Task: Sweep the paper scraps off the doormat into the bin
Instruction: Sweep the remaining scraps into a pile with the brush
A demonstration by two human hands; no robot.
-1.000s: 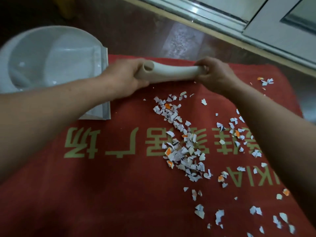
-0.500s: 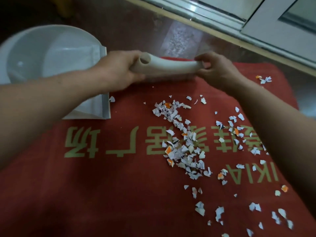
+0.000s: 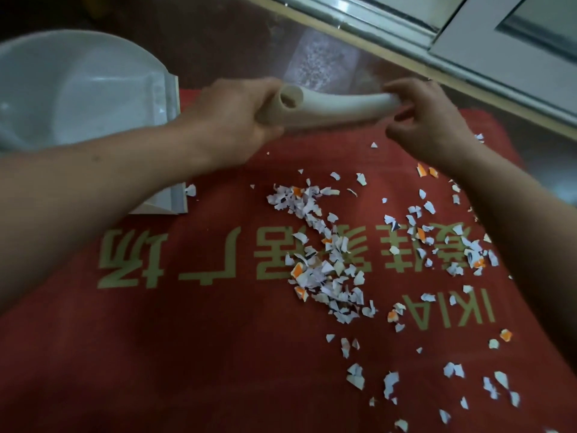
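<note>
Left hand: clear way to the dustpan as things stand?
Probably yes: the white dustpan lies close beside the left hand, nothing between them. But that hand grips the white tube, whose far end the right hand pinches, so it isn't free.

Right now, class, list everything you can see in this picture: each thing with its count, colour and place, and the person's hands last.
doormat: one, red with gold lettering, on the floor, filling most of the view.
paper scraps: many, white and some orange, strewn over the doormat's middle and right.
bin: one, white, at the left, its flat lip over the doormat's left edge.
tube: one, cream, held level above the doormat's far edge.
floor: dark brown, glossy, beyond the doormat.
door frame: one, white, top right.
left hand: grips the tube's open end.
right hand: pinches the tube's other end.
</note>
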